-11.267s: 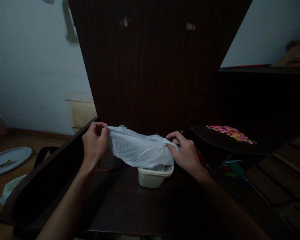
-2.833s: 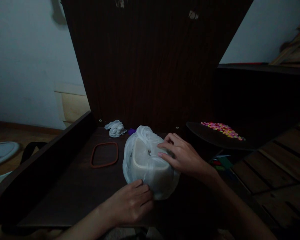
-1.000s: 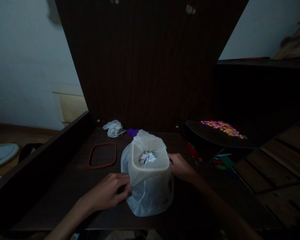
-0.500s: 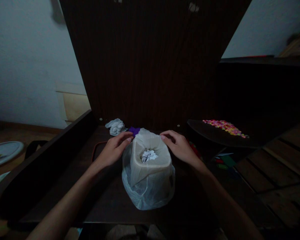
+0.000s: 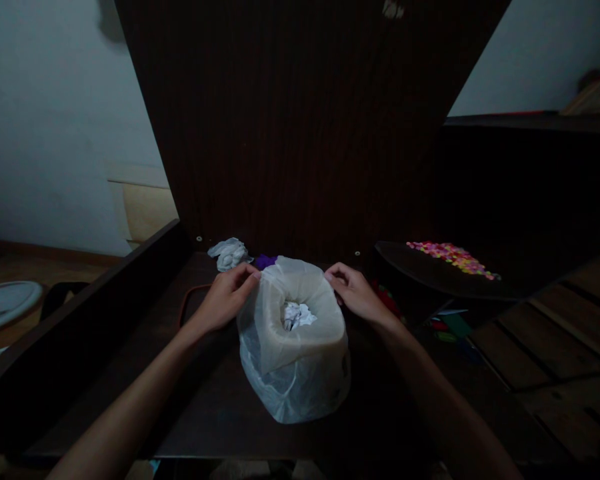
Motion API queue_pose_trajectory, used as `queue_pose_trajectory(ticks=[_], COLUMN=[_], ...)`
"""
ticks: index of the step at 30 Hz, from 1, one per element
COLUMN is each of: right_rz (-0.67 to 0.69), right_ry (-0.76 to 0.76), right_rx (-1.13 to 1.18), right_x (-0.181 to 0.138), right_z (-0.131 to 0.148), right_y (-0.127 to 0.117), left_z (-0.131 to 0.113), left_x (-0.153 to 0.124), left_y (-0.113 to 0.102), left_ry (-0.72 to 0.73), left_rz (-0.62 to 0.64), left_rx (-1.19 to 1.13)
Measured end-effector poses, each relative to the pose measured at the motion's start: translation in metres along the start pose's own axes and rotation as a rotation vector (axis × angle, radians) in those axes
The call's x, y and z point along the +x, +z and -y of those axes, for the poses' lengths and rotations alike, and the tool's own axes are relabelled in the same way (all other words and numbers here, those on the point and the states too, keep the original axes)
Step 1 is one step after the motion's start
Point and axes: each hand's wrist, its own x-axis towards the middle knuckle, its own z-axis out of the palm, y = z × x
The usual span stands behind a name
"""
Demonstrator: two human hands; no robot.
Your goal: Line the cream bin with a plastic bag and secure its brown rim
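Note:
A small bin [image 5: 307,339] with a rounded square rim stands on the dark wooden surface. A thin whitish plastic bag [image 5: 293,387] lines it and hangs down loosely outside. Crumpled white paper [image 5: 299,315] lies inside. At the far left corner of the rim, my left hand [image 5: 231,293] pinches the bag's edge between thumb and fingers. My right hand [image 5: 356,292] pinches the bag at the far right corner, its fingers curled. The outer sides of the bin are mostly covered by the bag.
Behind the left hand lie a knotted white plastic bag [image 5: 230,255] and something purple [image 5: 266,261]. Pink, red and yellow small pieces [image 5: 453,257] cover part of a low shelf [image 5: 410,267] on the right. A tall dark panel [image 5: 300,133] rises behind; a raised side board [image 5: 95,327] borders the left.
Both hands have closed from loosely curved fingers to pinches on the bag's edge. The bag's far edge is drawn up and wider at the corners.

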Motion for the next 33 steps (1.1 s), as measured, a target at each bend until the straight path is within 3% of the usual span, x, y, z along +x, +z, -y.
queue_pose_trajectory(ticks=[5, 11, 14, 17, 19, 21, 27, 33], right_rz=[-0.039, -0.042, -0.031, 0.085, 0.205, 0.244, 0.154, 0.100], right_ry=[0.061, 0.091, 0.058, 0.018, 0.010, 0.013, 0.031, -0.003], right_rx=[-0.036, -0.134, -0.088, 0.066, 0.158, 0.201, 0.201, 0.104], right_x=[-0.002, -0.010, -0.005, 0.005, 0.013, 0.018, 0.013, 0.004], right_z=[-0.008, -0.009, -0.001, 0.008, 0.010, 0.008, -0.005, -0.013], right_y=[-0.003, -0.015, -0.021, -0.022, -0.019, -0.015, -0.008, -0.015], left_z=[0.002, 0.010, 0.008, 0.001, -0.002, -0.003, 0.003, 0.010], left_x=[0.003, -0.004, -0.010, -0.014, -0.014, -0.012, -0.004, -0.012], left_y=[-0.001, -0.017, -0.020, -0.018, -0.014, -0.010, -0.004, -0.013], left_ry=[0.002, 0.046, 0.061, 0.080, 0.111, 0.138, 0.158, 0.159], left_rz=[-0.032, 0.163, 0.129, 0.149, 0.236, 0.313, 0.370, 0.277], left_rx=[0.062, 0.196, 0.212, 0.172, 0.149, 0.133, 0.161, 0.296])
